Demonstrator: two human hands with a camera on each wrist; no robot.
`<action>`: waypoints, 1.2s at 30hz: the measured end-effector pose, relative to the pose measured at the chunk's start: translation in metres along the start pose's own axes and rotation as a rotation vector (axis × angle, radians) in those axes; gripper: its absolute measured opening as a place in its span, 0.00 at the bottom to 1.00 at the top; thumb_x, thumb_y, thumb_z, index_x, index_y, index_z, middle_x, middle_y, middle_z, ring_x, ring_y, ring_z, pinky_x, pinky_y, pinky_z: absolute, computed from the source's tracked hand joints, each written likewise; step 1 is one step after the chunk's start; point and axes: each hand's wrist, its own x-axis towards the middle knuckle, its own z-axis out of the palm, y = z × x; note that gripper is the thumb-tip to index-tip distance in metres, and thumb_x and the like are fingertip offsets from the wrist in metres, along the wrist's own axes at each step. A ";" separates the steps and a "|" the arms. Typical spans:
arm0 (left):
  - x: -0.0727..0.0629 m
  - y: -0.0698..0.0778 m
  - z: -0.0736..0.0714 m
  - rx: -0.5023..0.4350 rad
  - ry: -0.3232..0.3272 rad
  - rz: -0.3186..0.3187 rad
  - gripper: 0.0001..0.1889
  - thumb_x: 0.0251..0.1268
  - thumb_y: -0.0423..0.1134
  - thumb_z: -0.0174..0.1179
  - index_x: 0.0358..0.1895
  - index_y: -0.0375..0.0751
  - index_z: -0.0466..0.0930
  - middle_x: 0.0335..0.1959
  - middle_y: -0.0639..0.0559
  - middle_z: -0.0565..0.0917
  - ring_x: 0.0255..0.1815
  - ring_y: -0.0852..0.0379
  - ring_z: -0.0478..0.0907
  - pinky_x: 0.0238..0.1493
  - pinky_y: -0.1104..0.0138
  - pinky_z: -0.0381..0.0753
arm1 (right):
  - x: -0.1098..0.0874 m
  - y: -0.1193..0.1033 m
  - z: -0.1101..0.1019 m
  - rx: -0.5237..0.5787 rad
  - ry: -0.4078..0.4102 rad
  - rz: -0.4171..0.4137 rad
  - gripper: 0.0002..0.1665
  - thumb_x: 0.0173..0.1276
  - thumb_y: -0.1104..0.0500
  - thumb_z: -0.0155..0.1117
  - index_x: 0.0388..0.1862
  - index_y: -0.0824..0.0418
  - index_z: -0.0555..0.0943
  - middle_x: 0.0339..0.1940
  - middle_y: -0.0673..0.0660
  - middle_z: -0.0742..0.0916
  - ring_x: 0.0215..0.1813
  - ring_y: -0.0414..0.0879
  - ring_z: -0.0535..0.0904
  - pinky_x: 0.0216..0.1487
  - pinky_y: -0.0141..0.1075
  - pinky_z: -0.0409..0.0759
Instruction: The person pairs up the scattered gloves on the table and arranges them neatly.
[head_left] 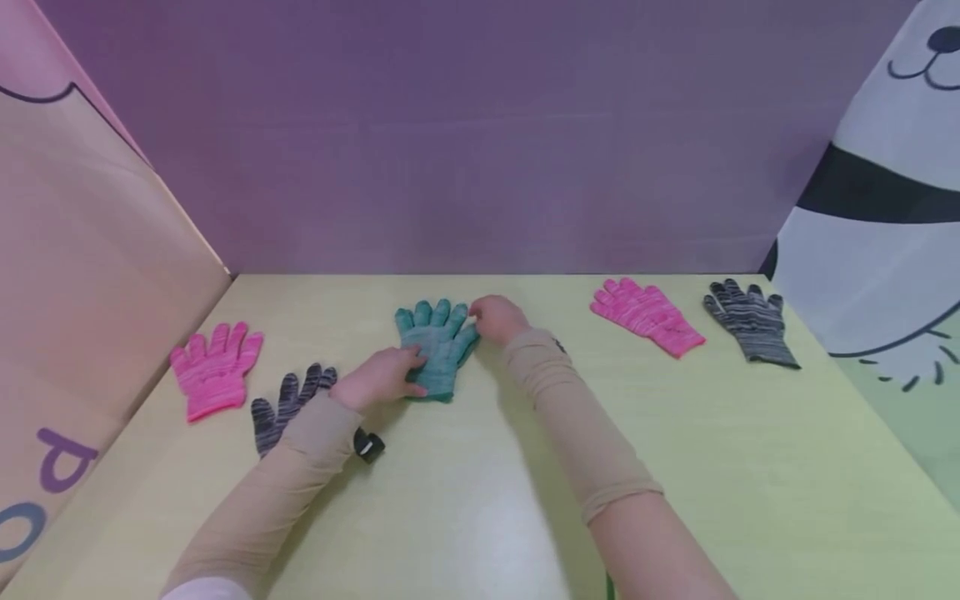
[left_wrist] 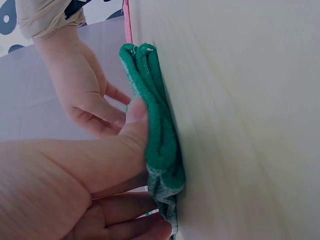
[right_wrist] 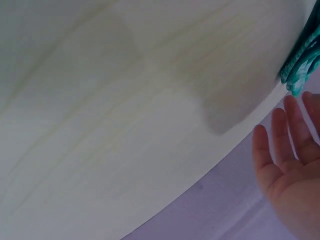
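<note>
A green knit glove (head_left: 429,333) lies on the table, fingers pointing to the far edge. My left hand (head_left: 381,377) rests on its left side and cuff, thumb near the cuff. In the left wrist view the thumb (left_wrist: 136,112) presses the thick green cuff edge (left_wrist: 161,135), fingers extended along the glove. My right hand (head_left: 498,318) is at the glove's upper right fingers. Its fingers (right_wrist: 287,142) look loosely bent in the right wrist view, tips beside the green fabric (right_wrist: 305,60); whether they touch it is unclear.
A pink glove (head_left: 217,371) and a dark grey striped glove (head_left: 287,404), partly hidden by my left forearm, lie at left. Another pink glove (head_left: 648,315) and dark striped glove (head_left: 753,323) lie at right. A purple panel (head_left: 480,150) stands behind the pale table (head_left: 465,492).
</note>
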 end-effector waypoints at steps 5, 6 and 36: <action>-0.002 -0.001 0.002 0.000 0.006 0.015 0.32 0.60 0.44 0.63 0.63 0.26 0.67 0.68 0.29 0.63 0.64 0.33 0.66 0.66 0.49 0.66 | -0.003 0.008 0.002 0.038 -0.020 0.127 0.19 0.68 0.60 0.53 0.56 0.63 0.78 0.57 0.60 0.82 0.61 0.54 0.75 0.65 0.43 0.71; -0.003 -0.001 0.003 0.001 0.008 0.015 0.32 0.60 0.44 0.63 0.63 0.26 0.67 0.68 0.29 0.63 0.64 0.33 0.66 0.66 0.49 0.66 | -0.003 0.010 0.003 0.026 -0.021 0.150 0.19 0.67 0.60 0.53 0.55 0.63 0.78 0.56 0.60 0.82 0.61 0.54 0.76 0.64 0.43 0.71; 0.001 -0.004 0.003 0.022 0.027 0.032 0.32 0.60 0.44 0.63 0.62 0.26 0.68 0.67 0.29 0.65 0.63 0.33 0.68 0.65 0.49 0.67 | -0.005 -0.006 0.011 0.046 0.007 0.186 0.20 0.63 0.53 0.62 0.50 0.64 0.79 0.51 0.59 0.84 0.53 0.53 0.79 0.56 0.42 0.76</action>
